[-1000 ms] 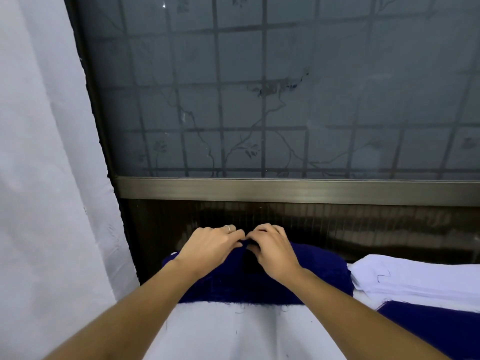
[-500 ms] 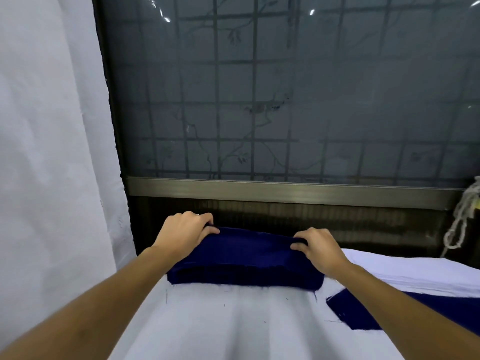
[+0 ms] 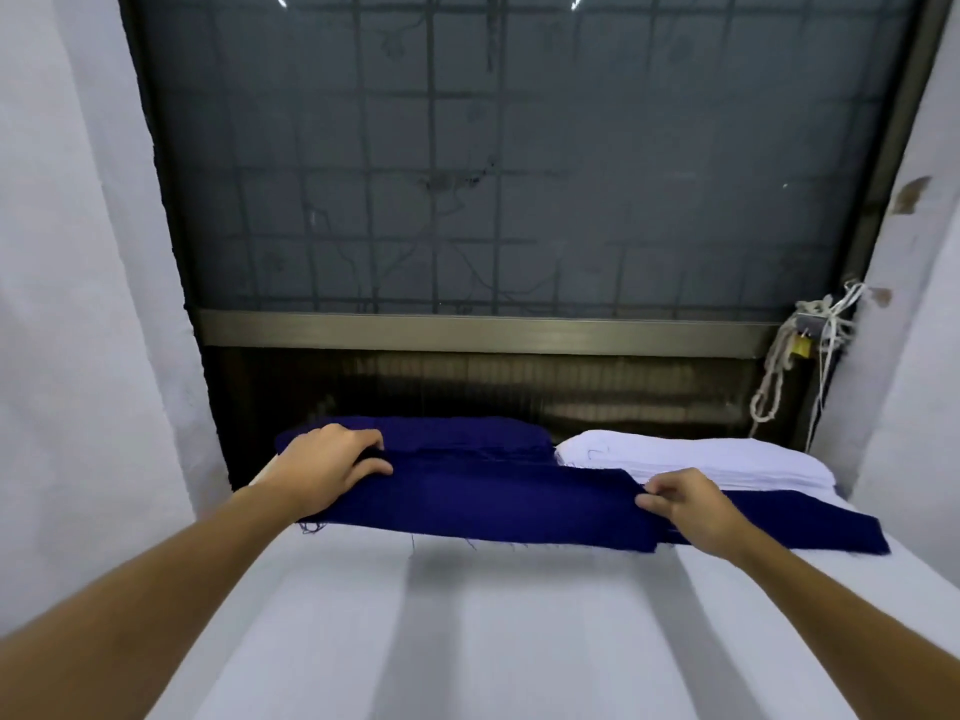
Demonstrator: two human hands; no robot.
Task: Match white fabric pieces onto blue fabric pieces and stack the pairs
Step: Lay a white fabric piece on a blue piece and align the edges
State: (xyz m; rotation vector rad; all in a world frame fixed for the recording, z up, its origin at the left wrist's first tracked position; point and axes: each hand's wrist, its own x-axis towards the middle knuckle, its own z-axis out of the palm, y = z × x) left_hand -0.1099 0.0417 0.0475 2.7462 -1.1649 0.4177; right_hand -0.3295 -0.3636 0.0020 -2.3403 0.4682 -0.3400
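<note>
A long dark blue fabric piece is stretched between my hands, lifted a little above the white cloth-covered table. My left hand grips its left end with fingers curled over the top. My right hand pinches its right end. Behind it lies a pile of blue fabric pieces against the window. A stack of white fabric pieces sits at the back right. Another blue piece lies flat to the right of my right hand.
A dark window with a metal frame stands right behind the piles. Cords and a padlock hang at the right corner. White walls close in on both sides.
My hands have moved apart from the middle of the blue pile, drawing one blue piece out long and pulling it toward me. The view has tilted and widened, showing the white stack.
</note>
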